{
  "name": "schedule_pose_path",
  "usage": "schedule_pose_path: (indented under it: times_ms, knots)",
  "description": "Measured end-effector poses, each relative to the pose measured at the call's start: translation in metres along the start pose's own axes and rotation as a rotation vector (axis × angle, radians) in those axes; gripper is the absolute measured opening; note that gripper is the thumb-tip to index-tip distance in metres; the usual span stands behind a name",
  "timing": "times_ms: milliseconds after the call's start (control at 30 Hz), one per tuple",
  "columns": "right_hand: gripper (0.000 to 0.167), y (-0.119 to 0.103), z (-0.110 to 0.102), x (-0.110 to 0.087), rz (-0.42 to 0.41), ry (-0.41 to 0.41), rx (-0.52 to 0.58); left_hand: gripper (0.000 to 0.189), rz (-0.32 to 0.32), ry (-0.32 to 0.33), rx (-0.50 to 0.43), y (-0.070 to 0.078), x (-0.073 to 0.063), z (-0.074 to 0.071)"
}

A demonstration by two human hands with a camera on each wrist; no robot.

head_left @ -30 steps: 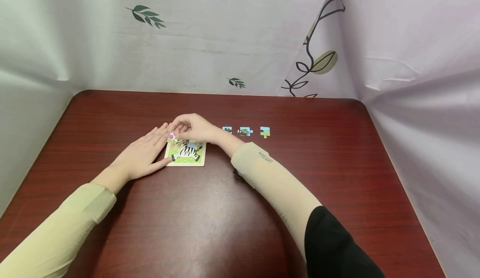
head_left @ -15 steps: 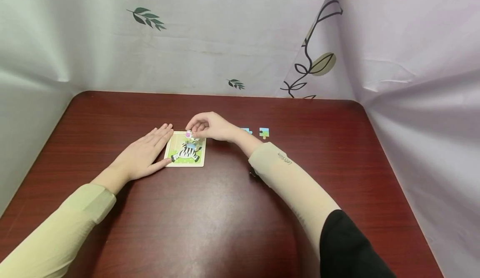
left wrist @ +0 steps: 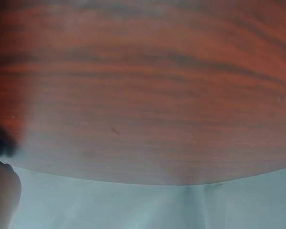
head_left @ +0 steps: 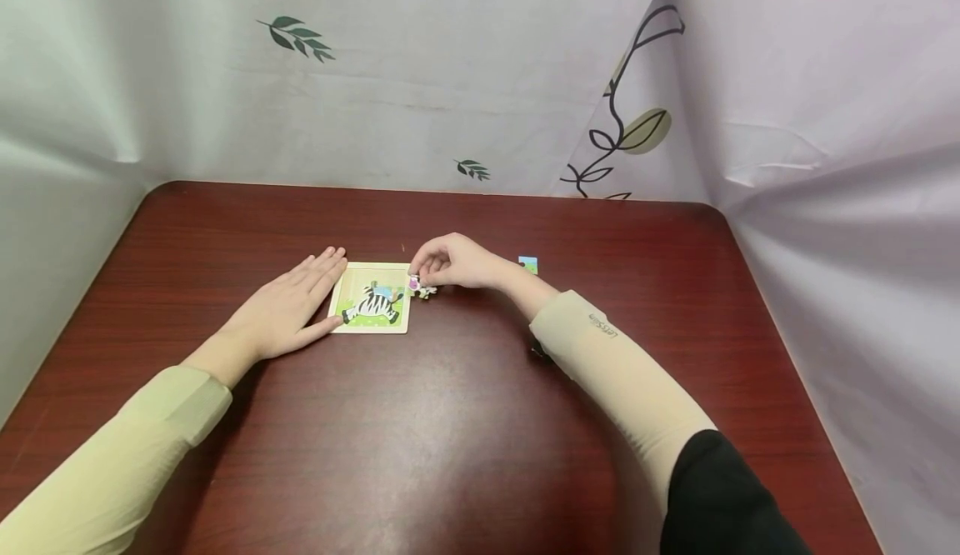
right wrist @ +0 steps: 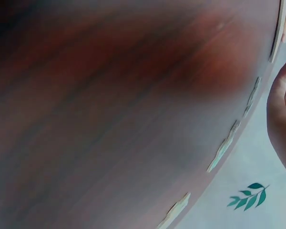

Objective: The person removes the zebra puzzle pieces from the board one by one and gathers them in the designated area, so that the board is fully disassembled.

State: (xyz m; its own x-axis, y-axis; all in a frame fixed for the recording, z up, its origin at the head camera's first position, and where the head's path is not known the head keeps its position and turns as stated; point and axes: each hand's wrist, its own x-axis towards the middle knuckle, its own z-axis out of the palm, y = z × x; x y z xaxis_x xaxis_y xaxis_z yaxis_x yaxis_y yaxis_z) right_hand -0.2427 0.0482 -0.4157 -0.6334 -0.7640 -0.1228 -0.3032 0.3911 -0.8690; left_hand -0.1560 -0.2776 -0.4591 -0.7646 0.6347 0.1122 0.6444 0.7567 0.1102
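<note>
A square puzzle board (head_left: 367, 330) with a pale frame and a striped zebra on green lies left of the table's middle. Along its left side rests my left hand (head_left: 288, 305), fingers straight, with the thumb at the lower left corner. Just beyond the board's right edge, my right hand (head_left: 457, 262) pinches a puzzle piece (head_left: 416, 284) marked with pink and black-and-white patches between thumb and fingers. The upper part of the picture area is bare and cream coloured. In the right wrist view part of the right hand (right wrist: 282, 114) shows at the right edge; its fingertips' hold is hidden.
A blue-and-green puzzle piece (head_left: 528, 264) lies to the right, partly behind the right forearm. Seen edge-on in the right wrist view, several loose pieces (right wrist: 224, 148) lie in a row. Patterned white cloth (head_left: 405, 72) hangs around the dark red table (head_left: 420, 438).
Pinching the pink-marked piece, my right hand has moved right, from the board's upper left to just past its right edge. The left hand has stayed put.
</note>
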Motion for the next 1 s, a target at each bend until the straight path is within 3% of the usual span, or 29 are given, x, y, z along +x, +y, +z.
schedule_pose_path:
  times_ms: [400,1000]
  knots:
    - [0.017,0.012,-0.012,-0.021,0.032,-0.039,-0.063,0.087,-0.024,-0.021,0.006,-0.002,0.000,0.003]
    - [0.014,0.015,-0.012,-0.029,0.055,-0.022,-0.297,0.087,-0.028,-0.028,0.000,0.000,0.001,0.001]
